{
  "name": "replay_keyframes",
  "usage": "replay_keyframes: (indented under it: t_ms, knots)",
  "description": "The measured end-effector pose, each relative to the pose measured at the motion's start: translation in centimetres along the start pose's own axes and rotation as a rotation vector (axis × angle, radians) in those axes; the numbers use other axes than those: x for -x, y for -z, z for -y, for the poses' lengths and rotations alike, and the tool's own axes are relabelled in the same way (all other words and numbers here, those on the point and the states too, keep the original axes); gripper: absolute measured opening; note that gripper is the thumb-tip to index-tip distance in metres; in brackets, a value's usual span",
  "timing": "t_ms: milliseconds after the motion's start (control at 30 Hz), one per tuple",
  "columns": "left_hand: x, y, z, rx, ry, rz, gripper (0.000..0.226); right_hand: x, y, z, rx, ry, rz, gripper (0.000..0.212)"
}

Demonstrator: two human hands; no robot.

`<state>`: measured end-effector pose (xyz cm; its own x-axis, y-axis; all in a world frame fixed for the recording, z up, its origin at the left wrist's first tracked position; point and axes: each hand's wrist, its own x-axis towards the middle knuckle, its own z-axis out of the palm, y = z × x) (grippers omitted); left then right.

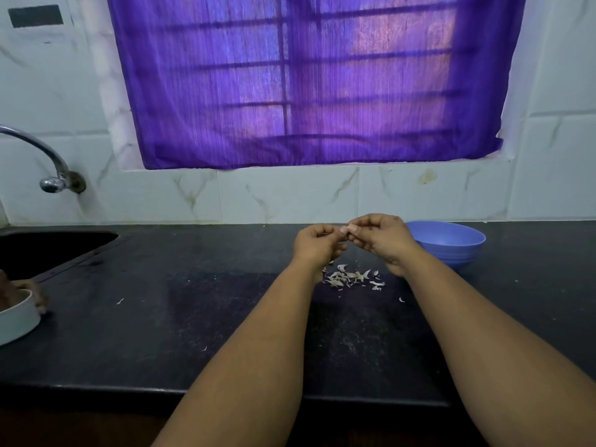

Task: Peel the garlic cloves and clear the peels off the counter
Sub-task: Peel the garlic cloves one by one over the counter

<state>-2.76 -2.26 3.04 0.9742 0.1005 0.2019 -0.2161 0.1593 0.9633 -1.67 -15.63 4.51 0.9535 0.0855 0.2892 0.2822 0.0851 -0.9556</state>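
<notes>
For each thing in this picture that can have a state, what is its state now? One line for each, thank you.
left hand: fingers curled, pinching a small garlic clove above the counter
right hand: fingers curled, pinching the same clove
garlic peels: loose, scattered on the black counter below the hands
blue bowl: upright on the counter, contents not visible
tap: no water seen running
purple curtain: drawn over the window
</notes>
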Motion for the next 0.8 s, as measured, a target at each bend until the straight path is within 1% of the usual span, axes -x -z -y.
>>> replay_keyframes:
  t_ms: [200, 433, 567, 700, 800]
  knots:
    - [0.0, -0.1, -0.4, 0.153, 0.05, 0.021, 0.016, 0.1, 0.0, 0.1, -0.148, -0.025, 0.052, 0.006]
    - [0.3, 0.1, -1.1, 0.247, 0.123, 0.071, 0.012, 0.2, 0.2, 0.5, -0.294, -0.096, 0.123, 0.01]
    - [0.6, 0.2, -1.5, 0.232, 0.151, 0.116, 0.014, 0.2, 0.5, 0.7, -0.313, -0.106, 0.156, 0.011]
    - [0.8, 0.1, -1.4, 0.147, 0.167, 0.117, 0.013, 0.2, 0.9, 0.4, -0.194, -0.098, 0.182, 0.008]
    - [1.0, -0.4, -1.1, 0.031, 0.187, 0.113, 0.019, 0.2, 0.8, 0.1, -0.135, -0.087, 0.159, 0.01]
